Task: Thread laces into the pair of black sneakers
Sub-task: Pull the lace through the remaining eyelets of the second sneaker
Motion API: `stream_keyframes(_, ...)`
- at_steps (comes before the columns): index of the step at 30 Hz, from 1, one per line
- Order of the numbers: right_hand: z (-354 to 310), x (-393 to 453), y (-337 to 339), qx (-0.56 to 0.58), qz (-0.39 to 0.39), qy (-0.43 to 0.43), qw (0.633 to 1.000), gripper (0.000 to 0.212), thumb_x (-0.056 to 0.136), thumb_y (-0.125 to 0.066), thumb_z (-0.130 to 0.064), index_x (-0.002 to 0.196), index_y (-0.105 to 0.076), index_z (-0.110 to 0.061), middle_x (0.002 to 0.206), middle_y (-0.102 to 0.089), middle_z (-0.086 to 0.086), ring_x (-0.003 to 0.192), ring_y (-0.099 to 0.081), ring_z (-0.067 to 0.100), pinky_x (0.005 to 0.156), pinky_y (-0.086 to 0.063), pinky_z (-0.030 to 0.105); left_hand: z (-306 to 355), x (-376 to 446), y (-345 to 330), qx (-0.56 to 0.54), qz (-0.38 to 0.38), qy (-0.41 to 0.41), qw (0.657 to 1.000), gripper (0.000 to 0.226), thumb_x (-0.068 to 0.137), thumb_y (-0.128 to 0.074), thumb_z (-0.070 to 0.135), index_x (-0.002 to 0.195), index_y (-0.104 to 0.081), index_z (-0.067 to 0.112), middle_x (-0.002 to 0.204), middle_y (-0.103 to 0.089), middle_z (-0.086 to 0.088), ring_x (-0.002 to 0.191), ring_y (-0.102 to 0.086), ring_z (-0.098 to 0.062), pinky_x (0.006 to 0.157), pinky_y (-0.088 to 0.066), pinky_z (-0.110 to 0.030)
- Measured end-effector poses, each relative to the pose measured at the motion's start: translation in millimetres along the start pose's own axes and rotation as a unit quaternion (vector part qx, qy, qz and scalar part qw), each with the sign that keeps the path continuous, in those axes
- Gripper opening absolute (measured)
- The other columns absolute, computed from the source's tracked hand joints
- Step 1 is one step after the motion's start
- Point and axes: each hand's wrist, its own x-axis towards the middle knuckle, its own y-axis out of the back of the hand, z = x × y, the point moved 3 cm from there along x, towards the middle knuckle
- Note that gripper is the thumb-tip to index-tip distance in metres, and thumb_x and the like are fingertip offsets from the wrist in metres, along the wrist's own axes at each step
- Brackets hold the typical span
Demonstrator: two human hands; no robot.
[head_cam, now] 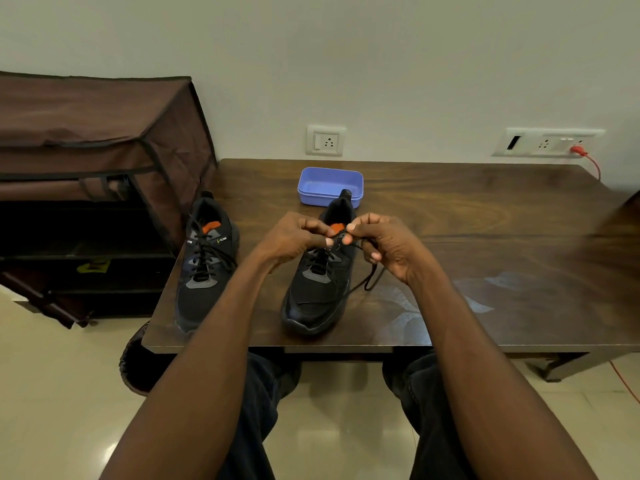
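Two black sneakers with orange tongue tabs stand on the dark wooden table (485, 237), toes toward me. The left sneaker (204, 271) is fully laced, its lace ends loose on top. The right sneaker (318, 292) sits in the middle. Over its upper eyelets my left hand (294, 237) and my right hand (384, 244) meet, both pinching the black lace (372, 277) with fingertips. A loop and loose end of that lace hang off the shoe's right side onto the table. The upper eyelets are hidden by my fingers.
A blue plastic tub (329, 185) stands just behind the right sneaker. A brown fabric shoe rack (97, 168) stands left of the table. Wall sockets and a red cable (588, 161) are at the back right. My knees are under the table's front edge.
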Motion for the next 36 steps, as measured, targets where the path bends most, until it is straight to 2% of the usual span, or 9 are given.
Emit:
stream_keyframes(4,-1,-3,-7,-0.064,-0.072,-0.033,0.995,0.002,0.091,-0.063,-0.006,0.089,-0.063,-0.006,0.079,-0.07,0.013,0.038,-0.038,0.009,0.04,-0.029,0.019,-5,-4,8,0.017,-0.007,0.029,0.999,0.009,0.084,-0.066,-0.002,0.092,-0.071,0.001,0.087,-0.071,-0.004,0.079,-0.063,-0.008,0.067,-0.049,-0.012)
stream_keyframes(6,-3,-5,-1,-0.086,-0.088,-0.042,0.992,0.004,0.091,-0.063,-0.005,0.088,-0.064,-0.006,0.075,-0.068,0.011,0.04,-0.04,0.01,0.039,-0.032,0.018,-9,-4,18,-0.012,0.047,0.045,0.998,0.01,0.083,-0.067,-0.002,0.092,-0.071,-0.002,0.089,-0.072,-0.002,0.081,-0.064,-0.007,0.064,-0.049,-0.011)
stream_keyframes(10,-7,-3,28,-0.02,0.02,-0.004,1.0,0.007,0.092,-0.059,-0.001,0.09,-0.064,-0.006,0.069,-0.064,0.008,0.039,-0.039,0.008,0.038,-0.033,0.018,-25,-2,46,-0.098,0.241,0.089,0.961,0.008,0.084,-0.069,0.002,0.086,-0.071,0.01,0.087,-0.073,-0.004,0.076,-0.066,-0.01,0.071,-0.055,-0.021)
stream_keyframes(13,-8,0,39,0.035,0.097,0.018,0.995,0.01,0.095,-0.054,-0.001,0.09,-0.062,-0.004,0.068,-0.061,0.008,0.038,-0.038,0.009,0.039,-0.033,0.019,-40,0,53,-0.174,0.298,0.139,0.928,0.01,0.087,-0.064,-0.001,0.089,-0.067,0.009,0.087,-0.073,-0.01,0.066,-0.066,-0.011,0.067,-0.056,-0.022)
stream_keyframes(20,-6,-7,58,-0.041,0.296,-0.014,0.954,0.01,0.096,-0.059,-0.009,0.087,-0.059,-0.012,0.072,-0.067,0.002,0.043,-0.046,0.008,0.046,-0.038,0.022,-50,9,49,-0.232,0.309,0.18,0.904,0.008,0.096,-0.053,0.002,0.093,-0.057,0.008,0.08,-0.069,-0.01,0.058,-0.069,-0.014,0.056,-0.057,-0.026)
stream_keyframes(25,-6,-9,59,-0.015,0.321,-0.011,0.947,0.012,0.096,-0.05,-0.004,0.089,-0.058,-0.011,0.073,-0.066,0.005,0.047,-0.049,0.011,0.048,-0.038,0.024,-48,13,42,-0.174,0.299,0.179,0.921,0.016,0.093,-0.05,-0.002,0.091,-0.06,0.011,0.079,-0.068,-0.006,0.063,-0.064,-0.013,0.06,-0.053,-0.026)
stream_keyframes(28,-5,-7,53,-0.044,0.293,-0.022,0.955,0.013,0.092,-0.053,-0.003,0.084,-0.06,-0.01,0.066,-0.064,0.004,0.04,-0.046,0.011,0.044,-0.035,0.023,-42,13,37,-0.1,0.274,0.139,0.946,0.025,0.087,-0.053,-0.005,0.081,-0.068,0.015,0.086,-0.071,-0.002,0.08,-0.062,-0.011,0.071,-0.051,-0.027)
stream_keyframes(31,-4,-5,42,-0.088,0.179,-0.046,0.979,0.009,0.092,-0.058,-0.002,0.087,-0.064,-0.006,0.07,-0.066,0.008,0.04,-0.049,0.009,0.043,-0.037,0.022,-31,10,29,-0.042,0.194,0.11,0.974,0.029,0.081,-0.051,-0.009,0.077,-0.071,0.012,0.088,-0.072,0.0,0.089,-0.062,-0.012,0.082,-0.05,-0.028)
stream_keyframes(36,7,-5,16,-0.198,-0.098,-0.108,0.969,0.02,0.099,-0.05,-0.002,0.108,-0.066,0.004,0.086,-0.073,0.014,0.062,-0.065,0.014,0.058,-0.051,0.022,-24,4,14,0.008,-0.022,0.133,0.991,0.03,0.081,-0.041,-0.015,0.08,-0.067,-0.001,0.07,-0.068,-0.01,0.064,-0.063,-0.016,0.061,-0.054,-0.023)
